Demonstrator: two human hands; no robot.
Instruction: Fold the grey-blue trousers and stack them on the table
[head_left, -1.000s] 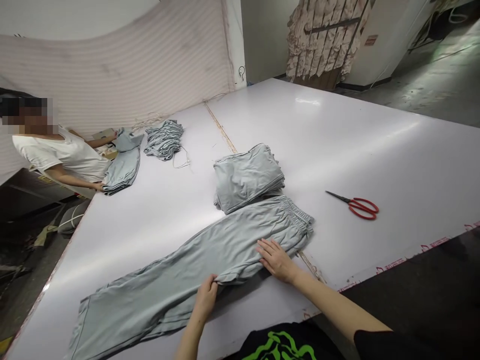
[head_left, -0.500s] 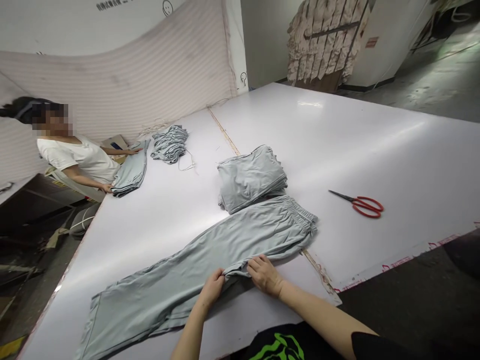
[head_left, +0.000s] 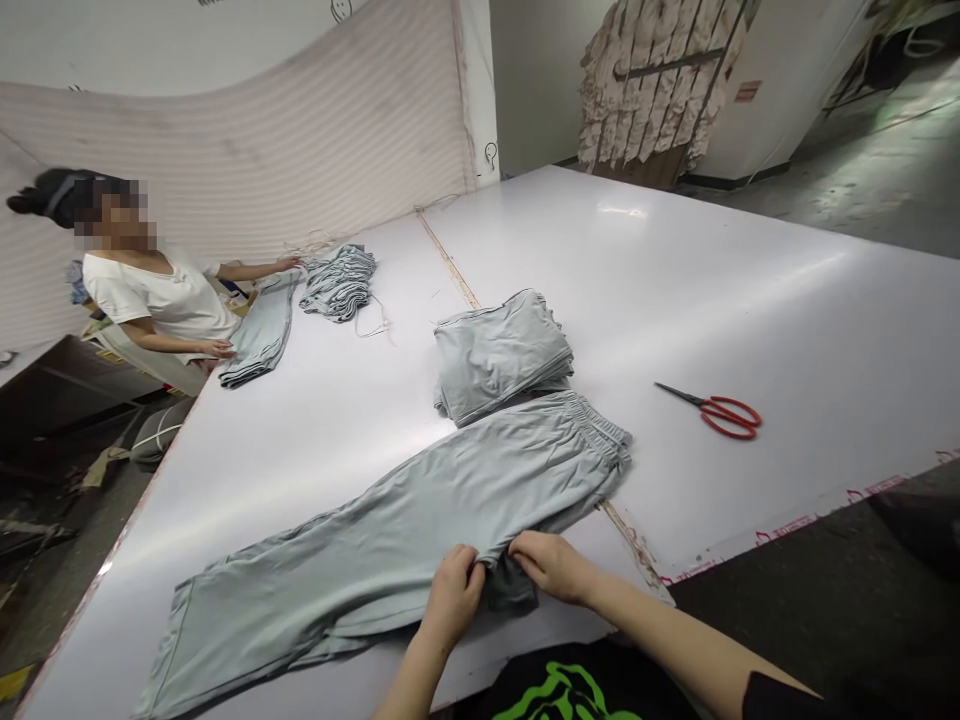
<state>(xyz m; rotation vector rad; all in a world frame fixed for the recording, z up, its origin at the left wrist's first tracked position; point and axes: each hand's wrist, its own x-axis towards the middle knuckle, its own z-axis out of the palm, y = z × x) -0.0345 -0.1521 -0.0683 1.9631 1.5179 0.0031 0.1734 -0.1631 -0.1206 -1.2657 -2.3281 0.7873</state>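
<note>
The fingers of the left hand (head_left: 454, 592) were closed on the near edge of the pale grey-green trousers (head_left: 405, 520); those of the right hand (head_left: 553, 565), just to the right, appeared to pinch the same edge, where darker cloth (head_left: 513, 588) showed below. From my remote station I judged that the step called for a light grip, both hands working level along the edge so that the fabric neither stretched nor bunched. The trousers lay across the near part of the white table (head_left: 750, 300), hems left, gathered waistband (head_left: 596, 430) right. Just beyond sat a folded stack (head_left: 501, 355); farther right, red-handled scissors (head_left: 720, 412). At far left, a co-worker (head_left: 161, 305) had one hand at the edge of another pile (head_left: 262, 335), beside a crumpled bundle (head_left: 339, 282).
</note>
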